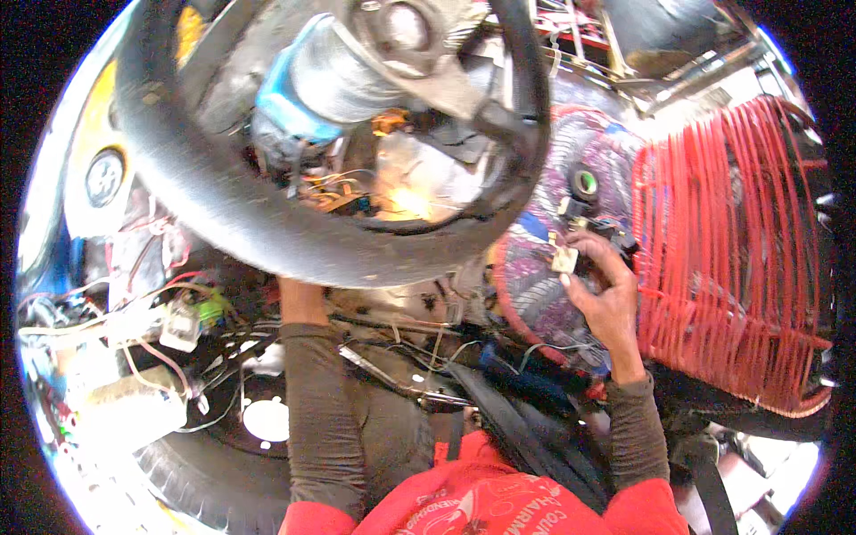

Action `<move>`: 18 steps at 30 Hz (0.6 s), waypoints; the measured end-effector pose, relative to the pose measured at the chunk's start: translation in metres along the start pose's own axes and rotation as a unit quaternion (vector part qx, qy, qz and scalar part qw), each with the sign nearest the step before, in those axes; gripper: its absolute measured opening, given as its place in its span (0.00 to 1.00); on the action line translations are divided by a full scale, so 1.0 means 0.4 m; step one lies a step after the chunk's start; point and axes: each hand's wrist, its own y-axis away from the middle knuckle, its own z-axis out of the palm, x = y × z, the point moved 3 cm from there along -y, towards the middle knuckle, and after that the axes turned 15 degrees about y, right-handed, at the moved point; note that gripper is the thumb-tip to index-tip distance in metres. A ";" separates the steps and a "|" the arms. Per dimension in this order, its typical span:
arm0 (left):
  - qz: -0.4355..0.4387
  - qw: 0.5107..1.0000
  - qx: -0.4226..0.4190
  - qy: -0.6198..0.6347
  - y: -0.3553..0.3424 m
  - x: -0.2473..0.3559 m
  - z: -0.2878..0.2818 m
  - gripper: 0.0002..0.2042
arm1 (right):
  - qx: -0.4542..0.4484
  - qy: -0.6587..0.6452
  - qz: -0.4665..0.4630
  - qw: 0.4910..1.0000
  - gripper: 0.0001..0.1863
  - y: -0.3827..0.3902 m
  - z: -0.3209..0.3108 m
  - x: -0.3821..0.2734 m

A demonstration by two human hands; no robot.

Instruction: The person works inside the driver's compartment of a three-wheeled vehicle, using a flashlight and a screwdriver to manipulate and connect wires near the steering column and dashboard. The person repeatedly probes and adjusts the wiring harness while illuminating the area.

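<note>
over the patterned cushion (535,303), right hand (608,290) pinches small pale block (564,259) between thumb and finger, held by edges likely to keep its face clear; left hand hidden behind steering wheel (241,241), grip can't tell.

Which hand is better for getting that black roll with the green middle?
Probably the right hand: it's close to the roll, though it holds a small pale block. The left hand is hidden by the steering wheel.
</note>
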 end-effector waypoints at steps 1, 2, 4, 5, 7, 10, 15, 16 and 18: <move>0.003 1.000 -0.005 0.005 -0.001 -0.002 0.003 0.25 | -0.047 -0.196 0.135 0.970 0.22 0.025 0.044 -0.009; 0.003 1.000 -0.008 0.011 0.002 -0.007 0.006 0.25 | -0.100 -0.203 0.142 0.964 0.22 0.031 0.074 -0.027; 0.005 1.000 -0.010 0.029 0.014 -0.018 0.011 0.26 | -0.145 -0.403 0.204 0.880 0.21 0.059 0.163 -0.068; 0.005 0.999 -0.011 0.039 0.024 -0.025 0.013 0.26 | -0.134 -0.363 0.185 0.903 0.21 0.053 0.203 -0.083; 0.010 0.997 -0.003 0.075 0.048 -0.038 0.017 0.26 | -0.150 -0.306 0.160 0.927 0.22 0.025 0.288 -0.114; 0.007 0.988 0.037 0.148 0.082 -0.060 0.022 0.26 | -0.089 -0.178 -0.026 0.980 0.21 -0.034 0.393 -0.180; -0.047 0.967 0.087 0.236 0.102 -0.063 0.031 0.21 | -0.047 -0.025 -0.102 0.993 0.20 -0.091 0.514 -0.284; -0.035 0.964 0.100 0.245 0.096 -0.056 0.029 0.21 | -0.044 -0.023 -0.113 0.992 0.21 -0.098 0.523 -0.302; 0.073 0.975 -0.003 0.208 0.104 -0.035 0.036 0.20 | -0.038 -0.020 -0.134 0.990 0.22 -0.111 0.537 -0.335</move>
